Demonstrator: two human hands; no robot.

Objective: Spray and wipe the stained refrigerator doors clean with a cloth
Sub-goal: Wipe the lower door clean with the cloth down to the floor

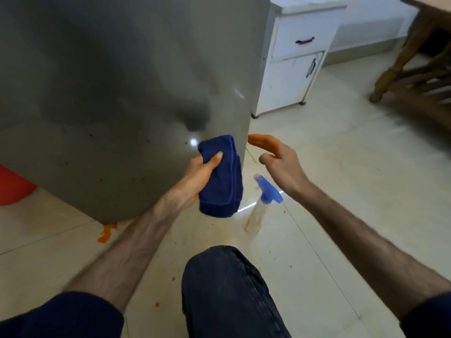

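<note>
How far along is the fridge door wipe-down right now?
Partway, as far as one view shows. The upper fridge door looks free of spots. In hand: the left hand grips the blue cloth near the door's lower right corner, while the right hand is open above the spray bottle standing on the floor. Left: dark specks along the door's lower part.

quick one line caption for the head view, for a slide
Left hand grips a blue cloth at the refrigerator door; open right hand hovers above the spray bottle.
</note>
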